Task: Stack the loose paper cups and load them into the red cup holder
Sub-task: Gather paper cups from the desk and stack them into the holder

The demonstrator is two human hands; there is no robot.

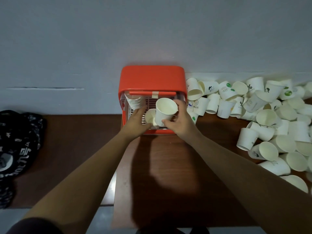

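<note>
— Holding anything with the right hand [179,119]?

— Yes, gripping a white paper cup [166,111] with it, thumb curling round the near side, fingers wrapping the far side. Keeping the cup tilted, mouth facing up toward the camera, base pointing down into the red holder [152,78].

— And doing what with the left hand [135,121]?

— Reaching into the holder's open front, fingers [141,109] stretching nearly straight over the white slatted tray. Lying right against a second cup [150,117], just beside the thumb. Not managing to tell whether gripping that one or only resting by it.

— Seeing the two cups touching?

— Overlapping in the view, with the gripped cup in front; not telling whether actually meeting.

— Finding anything else inside the holder?

— Spotting a stack of cups [134,100] in the back left corner, rims showing as close rings.

— Sitting where, that holder?

— Standing on a brown table [168,166], backing against a grey wall [152,31].

— Looking further out?

— Noticing a pile of loose cups [253,112] spreading across the table to the right, starting just beside the holder, some upright, many tipped over, a few carrying green or black prints. Also noticing a dark patterned cloth [18,141] lying well apart at the far left.
</note>
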